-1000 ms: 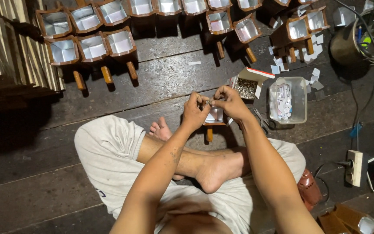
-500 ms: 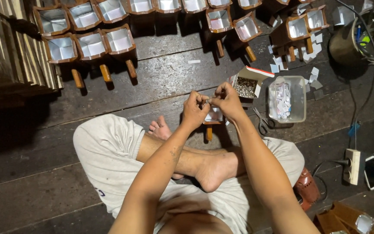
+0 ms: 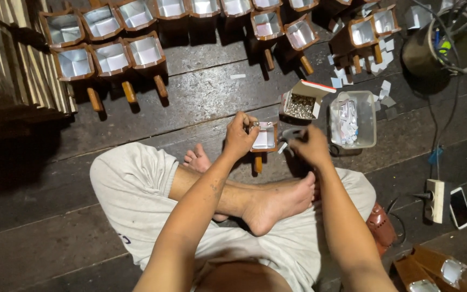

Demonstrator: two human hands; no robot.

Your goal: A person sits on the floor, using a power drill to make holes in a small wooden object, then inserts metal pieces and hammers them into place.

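Head view, looking straight down at a person seated cross-legged on a dark plank floor [image 3: 201, 103], bare feet tucked in front.

The left hand [image 3: 240, 135] is clenched around the upper left corner of a small wooden box with a pale lining [image 3: 265, 138], thumb and fingertips pinching its rim. The box sits on the floor just ahead of the crossed feet, tilted slightly, with a short wooden handle [image 3: 258, 164] pointing back toward the person. The right hand [image 3: 309, 146] is closed on a small metal tool [image 3: 287, 135] just beside the box's right edge; whether the tool touches the box cannot be told.

The box looks light and stiff, thin wood with a papery or foil lining that would probably dent or tear easily. The rim corners and the handle seem the safest places to hold; the lining is best left untouched. The box lies between the two grips, its left corner inside the left one.

Just beyond the hands stand an open carton of small metal fasteners [image 3: 301, 103] and a clear plastic tub of pale scraps [image 3: 352, 119]. Rows of finished lined boxes [image 3: 109, 57] fill the floor farther off. To the right lie a power strip [image 3: 436, 200] and a phone [image 3: 460, 207].
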